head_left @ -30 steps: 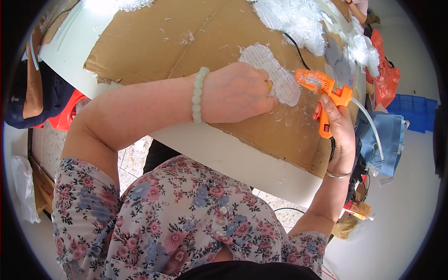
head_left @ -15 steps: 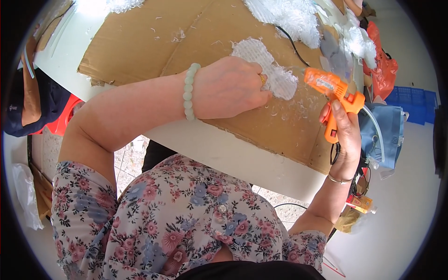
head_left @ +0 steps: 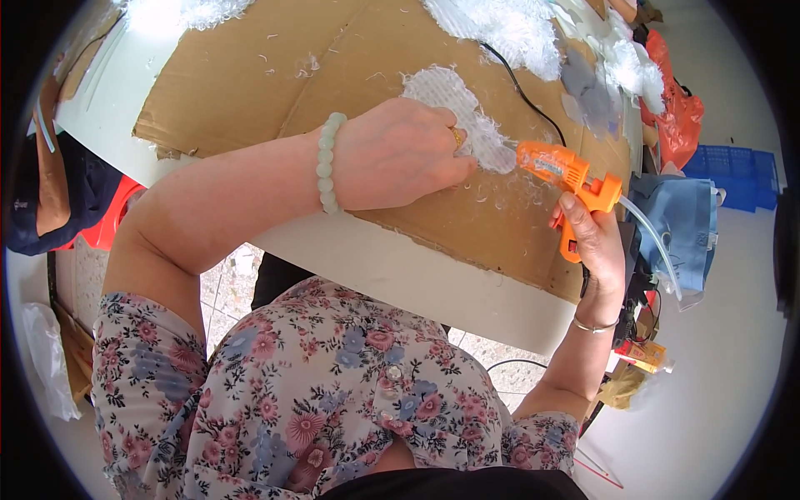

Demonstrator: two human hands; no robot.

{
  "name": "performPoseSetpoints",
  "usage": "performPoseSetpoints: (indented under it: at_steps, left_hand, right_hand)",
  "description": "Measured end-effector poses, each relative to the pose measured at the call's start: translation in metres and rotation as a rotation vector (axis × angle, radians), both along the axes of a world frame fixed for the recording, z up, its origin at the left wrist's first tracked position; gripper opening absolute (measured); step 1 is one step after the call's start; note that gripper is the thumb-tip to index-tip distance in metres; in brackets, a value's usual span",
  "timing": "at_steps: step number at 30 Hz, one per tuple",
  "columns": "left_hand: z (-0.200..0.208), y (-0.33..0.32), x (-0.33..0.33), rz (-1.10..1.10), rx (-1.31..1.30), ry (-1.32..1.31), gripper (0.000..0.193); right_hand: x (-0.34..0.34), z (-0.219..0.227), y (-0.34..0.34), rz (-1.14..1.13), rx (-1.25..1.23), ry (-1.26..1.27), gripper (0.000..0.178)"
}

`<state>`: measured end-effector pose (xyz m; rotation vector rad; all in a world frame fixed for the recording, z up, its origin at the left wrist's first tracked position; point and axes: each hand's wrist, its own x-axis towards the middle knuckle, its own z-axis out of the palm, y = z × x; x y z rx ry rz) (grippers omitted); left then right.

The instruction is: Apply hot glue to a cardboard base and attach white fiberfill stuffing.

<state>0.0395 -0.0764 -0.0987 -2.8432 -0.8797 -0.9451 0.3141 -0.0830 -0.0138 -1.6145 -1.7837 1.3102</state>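
Observation:
An orange hot glue gun is gripped in my right hand, and a clear glue stick sticks out of its back. Its nozzle points left and meets the right end of a white fabric piece with a gridded backing and fuzzy edges. Over the lower left side of that piece, my left hand is closed, back of the hand up, pinching or pressing its edge. The fingertips of that hand are mostly hidden beneath it.
Brown cardboard, strewn with white fibre scraps, covers much of the white table. White fluffy fabric lies at the far side, near a black cord. To the right are a red plastic bag and a blue bag. Someone's arm shows at the left.
My right hand has brought the glue gun left and slightly down, so its nozzle now reaches the fabric piece. My left hand keeps its place on the piece.

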Motion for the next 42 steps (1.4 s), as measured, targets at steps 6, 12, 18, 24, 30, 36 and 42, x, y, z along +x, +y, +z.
performPoseSetpoints:
  at_steps: [6,12,18,24,30,36,42]
  left_hand:
    - [-0.002,0.001,0.000,-0.008,0.033,0.002,0.009]
    - [-0.001,0.002,0.000,-0.023,0.003,-0.012,0.010]
    - [0.001,0.002,-0.002,-0.036,-0.025,0.070,0.022]
    - [-0.001,0.002,-0.002,-0.017,0.042,0.001,0.007]
    - [0.003,0.001,-0.004,-0.038,-0.017,0.080,0.020]
    - [0.004,0.001,-0.005,-0.042,-0.048,0.076,0.017]
    - [0.003,0.002,-0.005,-0.050,-0.059,0.097,0.016]
  right_hand:
    - [0.010,0.010,-0.014,-0.031,0.099,0.017,0.045]
    - [0.001,0.000,-0.007,-0.097,0.167,0.023,0.038]
    - [0.005,-0.002,-0.020,-0.051,0.073,0.015,0.037]
    - [-0.017,-0.006,-0.011,-0.066,0.153,0.080,0.036]
    - [-0.032,-0.020,-0.003,0.027,0.092,0.029,0.042]
    - [-0.044,-0.008,0.007,-0.053,0.142,0.051,0.045]
    - [-0.044,-0.025,0.016,0.006,0.121,0.005,0.043]
